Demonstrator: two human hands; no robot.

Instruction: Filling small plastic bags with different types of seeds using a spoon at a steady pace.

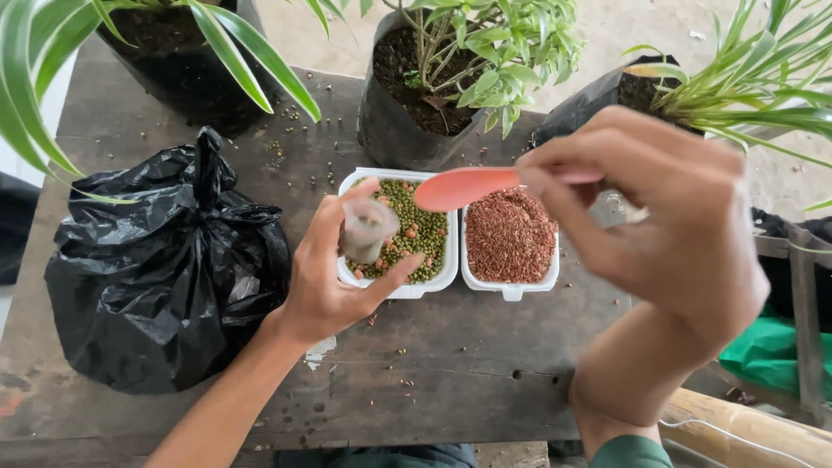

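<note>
Left hand (334,282) grasping a small clear cup (366,230) and right hand (659,217) grasping a pink spoon (464,186), above a two-compartment white tray (458,277).

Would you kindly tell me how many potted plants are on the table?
3: a striped-leaf plant at the back left, a leafy green plant in the middle, another striped-leaf plant at the back right. More may lie outside the frame.

— Where am I working?
— At a weathered dark wooden plank surface (451,364) outdoors, in soft daylight.
— And beyond it?
— I see pale sandy ground (607,35), and a bamboo pole (745,425) below right.
</note>
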